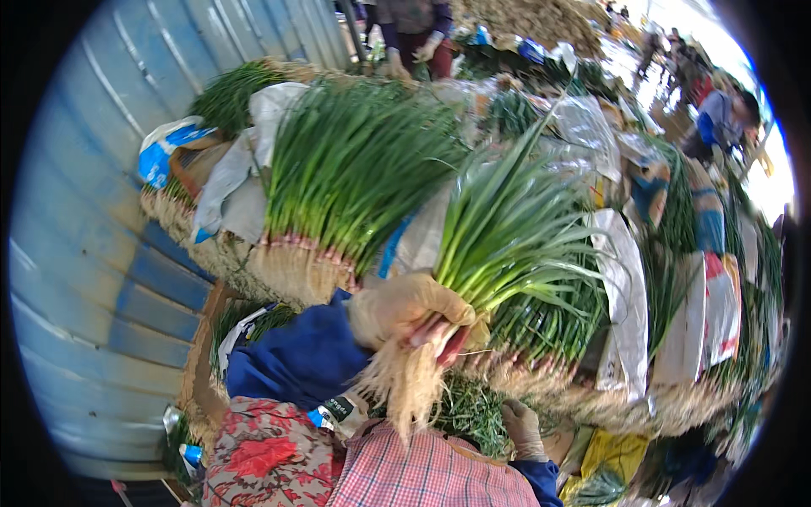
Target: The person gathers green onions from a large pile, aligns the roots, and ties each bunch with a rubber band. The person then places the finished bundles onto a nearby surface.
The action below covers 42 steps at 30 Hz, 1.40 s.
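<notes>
My left hand (415, 310), in a pale glove, is shut on a bunch of leafy allium plants (507, 234), green garlic or scallions. Their long leaves fan up to the right; reddish stem bases and pale, matted roots (405, 380) hang below the fist, in front of a pink checked apron (431, 469). Behind this bunch stand tightly packed rows of similar plants (355, 171), roots down, with white woven sacks (424, 234) between them. Lower right, my gloved right hand (523, 428) is beside loose green leaves (472, 405); its fingers are partly hidden, and its grip is unclear.
A blue corrugated metal wall (95, 253) curves along the left. More plant rows and white sacks (621, 298) extend right. A yellow sack (611, 453) lies lower right. A gloved person (415, 38) stands beyond the rows; another bends at the upper right (722, 120).
</notes>
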Tool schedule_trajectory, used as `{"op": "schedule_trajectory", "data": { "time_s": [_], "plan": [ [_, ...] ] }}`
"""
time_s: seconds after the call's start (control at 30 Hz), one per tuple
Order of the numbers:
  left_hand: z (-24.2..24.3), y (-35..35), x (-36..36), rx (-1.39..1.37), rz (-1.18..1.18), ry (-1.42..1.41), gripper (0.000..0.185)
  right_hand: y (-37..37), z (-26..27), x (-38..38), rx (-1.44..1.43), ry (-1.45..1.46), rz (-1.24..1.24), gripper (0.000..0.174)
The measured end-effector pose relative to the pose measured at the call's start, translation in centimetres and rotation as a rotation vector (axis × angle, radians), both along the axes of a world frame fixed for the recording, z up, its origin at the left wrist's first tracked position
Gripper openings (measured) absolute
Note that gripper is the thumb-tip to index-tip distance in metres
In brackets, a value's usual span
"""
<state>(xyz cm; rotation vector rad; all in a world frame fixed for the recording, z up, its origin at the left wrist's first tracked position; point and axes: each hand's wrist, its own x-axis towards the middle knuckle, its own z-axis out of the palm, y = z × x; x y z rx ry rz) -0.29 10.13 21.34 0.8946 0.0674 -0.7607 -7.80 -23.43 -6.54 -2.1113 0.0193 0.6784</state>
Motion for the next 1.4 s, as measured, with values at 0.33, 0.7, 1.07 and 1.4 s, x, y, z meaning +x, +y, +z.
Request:
{"op": "schedule_trajectory", "data": {
  "time_s": [0.33, 0.7, 1.07, 1.4],
  "plan": [
    [10.5, 20.1, 0.6, 0.477, 0.473, -0.515, 0.036, 11.1, 0.4, 3.0, -0.004, -0.249, 0.270, 0.028],
    [-12.9, 37.5, 2.9, 0.872, 0.439, 0.187, 0.029, 15.1, 1.3, 1.1, -0.154, -0.108, 0.315, 0.033],
    [-8.6, 30.2, 1.3, 1.607, 1.020, -0.633, 0.032, 10.2, 0.5, 3.7, -0.069, 0.066, -0.103, 0.030],
    [-30.9, -5.8, 1.4, 0.772, 0.094, -0.164, 0.041, -4.4, -7.8, 9.7, 0.147, 0.200, -0.674, 0.037]
  ]
}}
